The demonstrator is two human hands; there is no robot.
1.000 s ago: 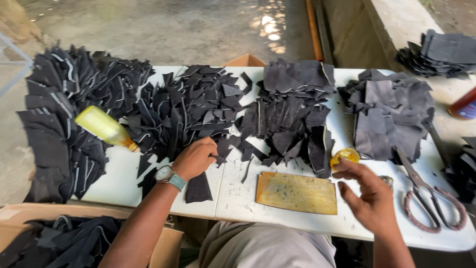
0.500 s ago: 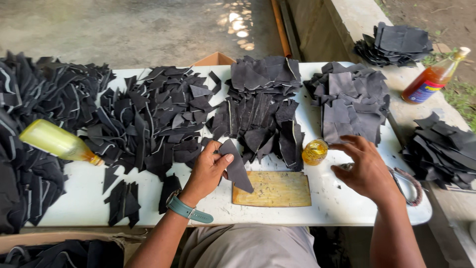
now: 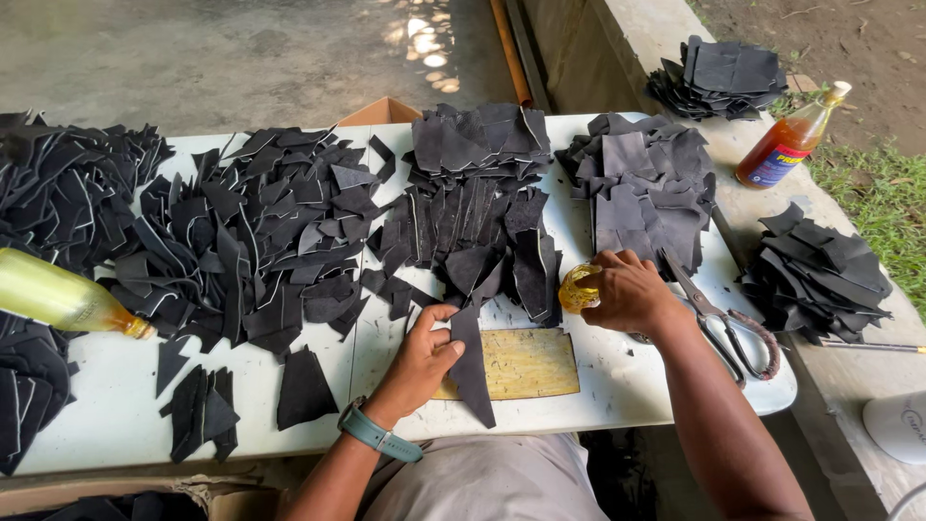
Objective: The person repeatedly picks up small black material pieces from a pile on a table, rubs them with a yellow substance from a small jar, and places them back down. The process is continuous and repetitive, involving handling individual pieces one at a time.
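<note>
Left hand (image 3: 422, 359) pinching a long black leather strip (image 3: 472, 371), now drawn down across the yellow board (image 3: 526, 362) just right of it — earlier it lay higher by the pile, right hand (image 3: 629, 291) now closed over the small amber jar (image 3: 577, 287), scissors (image 3: 719, 318) just right on the white counter (image 3: 116, 410).

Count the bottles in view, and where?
2. A pale yellow plastic bottle lies on its side at the white table's left edge among black leather scraps; an amber-liquid bottle with a red label stands on the concrete ledge at upper right. None appear hidden.
</note>
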